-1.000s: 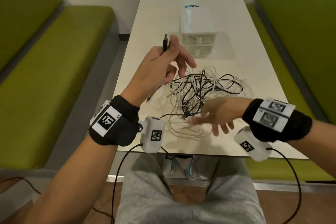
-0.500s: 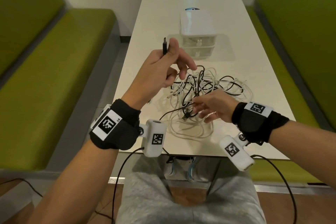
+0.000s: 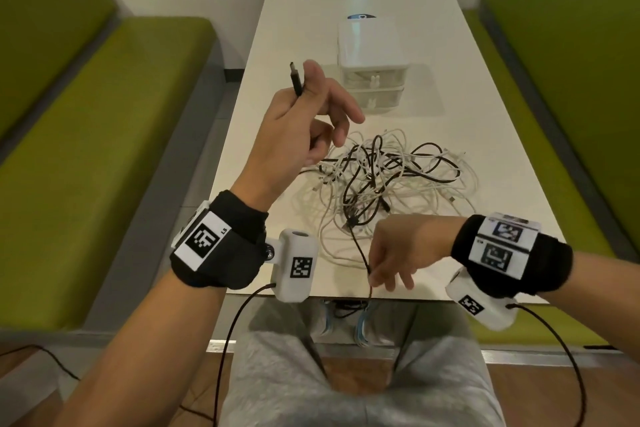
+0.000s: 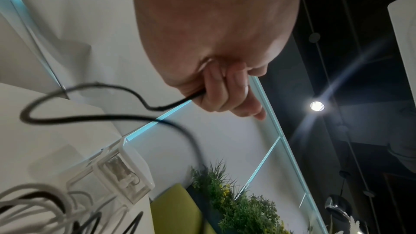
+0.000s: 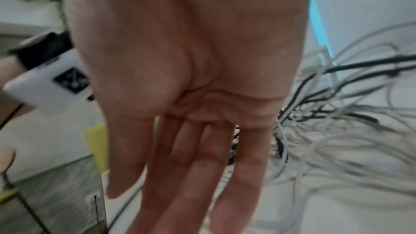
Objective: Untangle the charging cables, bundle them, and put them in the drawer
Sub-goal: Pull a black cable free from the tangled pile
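A tangle of white and black charging cables (image 3: 391, 180) lies on the white table (image 3: 485, 97), with a small white drawer unit (image 3: 372, 80) just beyond it, both drawers shut. My left hand (image 3: 304, 121) is raised over the tangle's left side and grips a black cable just below its plug (image 3: 295, 78). In the left wrist view that cable (image 4: 90, 118) leaves my curled fingers (image 4: 225, 86) and loops down. My right hand (image 3: 391, 250) hovers at the table's front edge, pinching a black strand (image 3: 360, 250) that runs taut from the tangle. The right wrist view is blurred.
Green upholstered benches (image 3: 104, 149) (image 3: 571, 80) run along both sides of the narrow table. My legs in grey trousers (image 3: 346, 385) are under its front edge. Black cords from the wrist cameras hang below my arms. A plant (image 4: 236, 202) stands beyond the table's far end.
My right hand went into the tangle, took a black strand and has drawn it back toward the table's front edge. My left hand stays raised with the plug end.
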